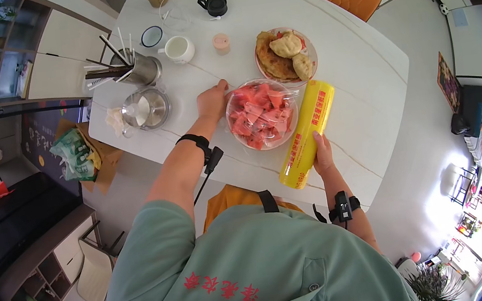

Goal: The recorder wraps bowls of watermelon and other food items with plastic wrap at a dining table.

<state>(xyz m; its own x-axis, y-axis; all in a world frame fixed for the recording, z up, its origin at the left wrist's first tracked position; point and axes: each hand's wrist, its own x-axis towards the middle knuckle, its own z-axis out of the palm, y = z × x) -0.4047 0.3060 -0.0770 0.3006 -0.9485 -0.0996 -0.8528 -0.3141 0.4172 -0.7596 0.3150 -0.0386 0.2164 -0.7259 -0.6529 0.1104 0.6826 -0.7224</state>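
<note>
A bowl of cut watermelon chunks stands before me on the white table, with clear, creased cling film over its top. My left hand is at the bowl's left rim, fingertips by its upper left edge; whether they pinch film is hidden. To the bowl's right, a yellow-wrapped roll of cling film lies slantwise, its upper end near the plate of food. My right hand grips the roll's lower right side, thumb on top and fingers out of sight. A strip of film seems to stretch between bowl and roll.
Behind the bowl is a plate of flatbread and buns. Leftward stand a white mug, a metal utensil holder with chopsticks and straws, and a glass jar. A pink-lidded container and black lid sit farther back.
</note>
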